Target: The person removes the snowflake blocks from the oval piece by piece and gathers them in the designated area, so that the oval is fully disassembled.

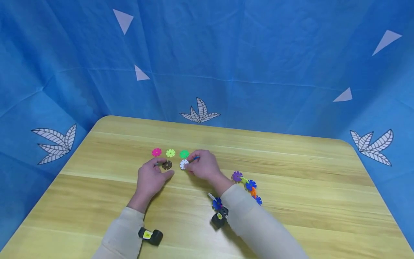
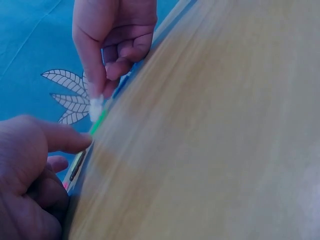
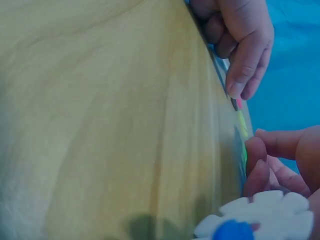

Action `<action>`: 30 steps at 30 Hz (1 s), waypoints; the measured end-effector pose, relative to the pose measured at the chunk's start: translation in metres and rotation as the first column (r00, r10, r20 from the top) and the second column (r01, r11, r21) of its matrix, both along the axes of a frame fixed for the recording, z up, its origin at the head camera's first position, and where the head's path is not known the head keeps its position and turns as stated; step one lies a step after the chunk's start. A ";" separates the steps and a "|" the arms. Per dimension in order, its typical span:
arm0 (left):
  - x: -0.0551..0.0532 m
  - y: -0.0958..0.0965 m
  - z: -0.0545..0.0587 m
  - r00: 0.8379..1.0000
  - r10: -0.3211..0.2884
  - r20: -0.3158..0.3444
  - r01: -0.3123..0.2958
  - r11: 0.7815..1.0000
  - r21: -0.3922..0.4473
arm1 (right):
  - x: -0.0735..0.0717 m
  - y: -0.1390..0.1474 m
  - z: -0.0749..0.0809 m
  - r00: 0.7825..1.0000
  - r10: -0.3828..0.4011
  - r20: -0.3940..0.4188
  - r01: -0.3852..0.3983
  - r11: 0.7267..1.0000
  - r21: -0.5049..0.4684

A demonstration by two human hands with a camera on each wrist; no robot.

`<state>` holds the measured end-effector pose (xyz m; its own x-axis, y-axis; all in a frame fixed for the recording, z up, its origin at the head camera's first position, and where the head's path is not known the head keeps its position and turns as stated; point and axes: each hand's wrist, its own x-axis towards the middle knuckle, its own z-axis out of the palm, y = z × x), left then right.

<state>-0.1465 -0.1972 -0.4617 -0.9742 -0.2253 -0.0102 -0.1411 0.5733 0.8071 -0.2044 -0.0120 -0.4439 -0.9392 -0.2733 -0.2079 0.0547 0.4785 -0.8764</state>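
Note:
In the head view my right hand (image 1: 203,165) pinches a white snowflake disc (image 1: 184,164) by its edge. The left wrist view shows this white disc tilted up from the table below the fingertips. A bit of blue (image 1: 196,157) shows under my right fingers, mostly hidden. My left hand (image 1: 152,180) rests around a brown snowflake disc (image 1: 167,165), its index fingertip at the disc's upper edge and the thumb apart from it. Just behind, pink (image 1: 156,152), yellow-green (image 1: 170,153) and green (image 1: 184,154) snowflake discs lie in a row.
A chain of joined discs (image 1: 250,185), purple, yellow, blue and orange, lies right of my right forearm. A blue disc joined to a white one (image 1: 217,203) is beside my right wrist camera (image 1: 219,218). A blue curtain (image 1: 207,54) hangs behind the wooden table (image 1: 307,172).

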 end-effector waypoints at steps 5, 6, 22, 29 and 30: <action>0.000 0.000 -0.001 1.000 -0.004 -0.007 0.004 1.000 -0.002 | 0.001 -0.002 -0.003 0.999 -0.015 -0.033 0.016 0.999 0.041; 0.000 0.000 -0.001 1.000 -0.006 -0.011 0.006 1.000 -0.002 | 0.001 -0.002 -0.003 0.999 -0.018 -0.042 0.020 0.998 0.052; -0.001 0.002 -0.001 1.000 -0.014 -0.016 0.014 1.000 0.002 | 0.002 0.000 0.001 0.996 -0.028 -0.080 0.039 0.990 0.139; 0.001 0.002 0.000 1.000 0.003 0.025 -0.003 1.000 0.001 | 0.010 0.011 0.015 0.998 -0.041 -0.038 0.042 0.999 0.016; 0.001 0.002 0.000 1.000 0.005 0.024 -0.005 1.000 0.002 | 0.012 0.015 0.018 0.998 -0.040 -0.044 0.041 0.999 0.005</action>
